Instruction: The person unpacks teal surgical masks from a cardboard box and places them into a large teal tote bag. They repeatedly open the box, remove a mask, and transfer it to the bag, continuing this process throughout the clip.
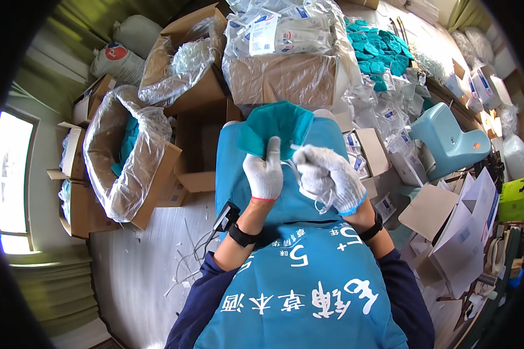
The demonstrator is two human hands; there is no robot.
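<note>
A teal folded face mask (280,123) is raised over my lap. My left hand (263,175), in a white knit glove with a red cuff edge, is closed on the mask's lower left part, thumb lying over its front. Beside the mask's lower right corner, my right hand (327,174) is closed in a pinch, in a white knit glove with a blue cuff edge. Thin white elastic cord (321,208) runs from its fingers and hangs below the palm. The right fingertips partly hide where the cord meets the mask. A blue apron (308,262) with white print covers my lap.
Plastic-lined boxes surround me: one with teal masks (128,145) at left, and a carton (279,78) ahead piled with packets (300,35). At right are loose teal masks (378,49), a light-blue plastic stool (451,139) and white cartons (466,232). Loose white cords (183,262) lie on the floor.
</note>
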